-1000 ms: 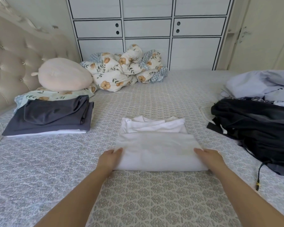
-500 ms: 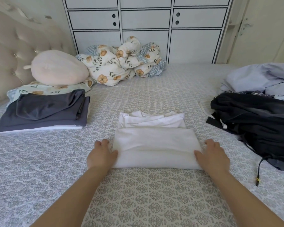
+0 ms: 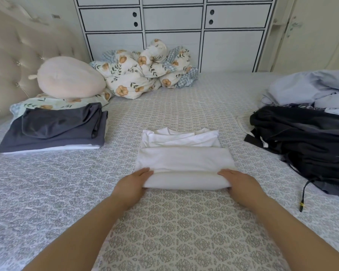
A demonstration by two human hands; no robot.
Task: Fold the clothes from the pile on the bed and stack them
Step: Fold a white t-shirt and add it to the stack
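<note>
The left hand (image 3: 132,181) and right hand (image 3: 241,182) each grip an end of the white shirt's (image 3: 184,163) near fold, mid-bed (image 3: 184,231), likely to lift it level toward the folded stack (image 3: 55,132) far left.

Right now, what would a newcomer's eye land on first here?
The white shirt, part-folded mid-bed, with the left hand and right hand gripping its near fold. Then the folded dark stack at left and the unfolded pile at right.
</note>
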